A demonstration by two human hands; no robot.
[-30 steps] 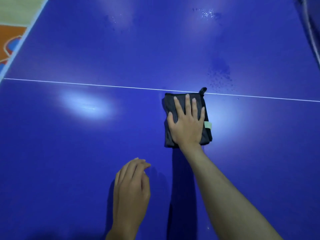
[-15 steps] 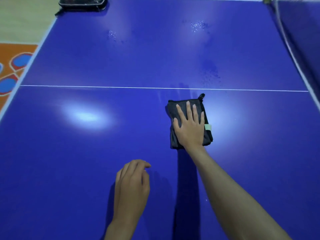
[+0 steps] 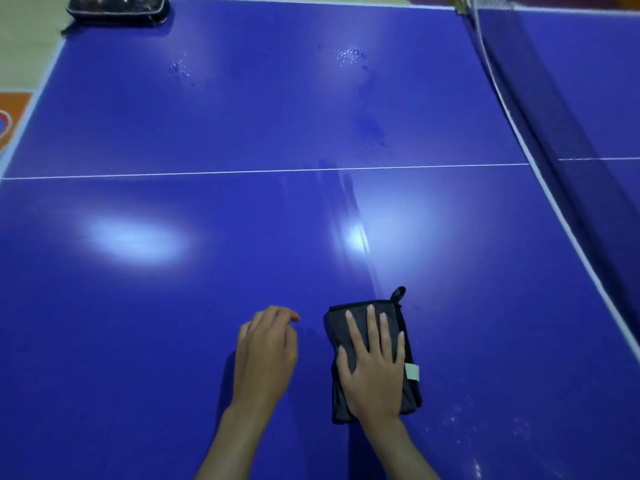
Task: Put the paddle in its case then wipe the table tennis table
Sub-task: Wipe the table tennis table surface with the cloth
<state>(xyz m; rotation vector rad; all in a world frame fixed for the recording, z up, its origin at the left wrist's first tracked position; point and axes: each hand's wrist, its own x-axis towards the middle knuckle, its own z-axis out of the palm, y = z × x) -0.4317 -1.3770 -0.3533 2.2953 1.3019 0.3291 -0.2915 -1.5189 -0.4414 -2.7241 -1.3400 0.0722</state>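
Since approx. 0.5 s ago the cloth (image 3: pixel 372 358) and the right hand (image 3: pixel 375 368) on it have moved back from just short of the white centre line (image 3: pixel 207 173) to a pos. near the person, level w/ the left hand (image 3: pixel 265 351); a faint streaked wipe track runs from the line down toward the cloth. Right hand: flat, fingers straight and spread, palm pressing the cloth onto the table (image 3: pixel 138 323); no curl round it, no pinch. Left hand: rests on the table just beside the cloth, fingers loosely curled, holding nothing. Cloth: dark grey, folded to a rectangular pad, hanging loop (image 3: pixel 398 293) at the far edge, pale label (image 3: pixel 412 371) at its right side. Handling, est.: soft, light, limp; slides readily on the glossy top under flat-palm load, so press, do not grip, for wiping strokes. Layers may creep or unfold if pushed from one edge only; keep the palm central. To lift or re-fold, take a corner or the loop. Droplet patches (image 3: pixel 349 55) remain on the far half, w/ more specks at the near right, so wiping appears incomplete. Case (image 3: pixel 117 8): dark, zipped, at the far left corner of the table, well apart from both hands; paddle not visible, presumably inside.
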